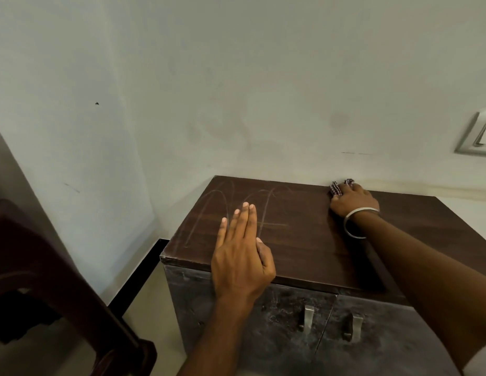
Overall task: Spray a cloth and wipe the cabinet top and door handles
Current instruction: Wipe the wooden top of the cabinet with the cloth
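A low cabinet with a dark brown wooden top (299,234) stands against the wall. Pale curved streaks mark the top's left half. My right hand (351,200), with a metal bangle on the wrist, presses a small checked cloth (335,188) onto the top's back edge by the wall; most of the cloth is hidden under the fingers. My left hand (243,256) hovers flat over the front left of the top, fingers straight and together, holding nothing. Two metal door handles (308,318) (356,327) sit on the scuffed dark doors below. No spray bottle is in view.
A dark red plastic chair (54,280) stands to the left of the cabinet. A wall switch plate (478,137) is at the right edge. A black skirting strip (138,270) runs along the floor beside the cabinet.
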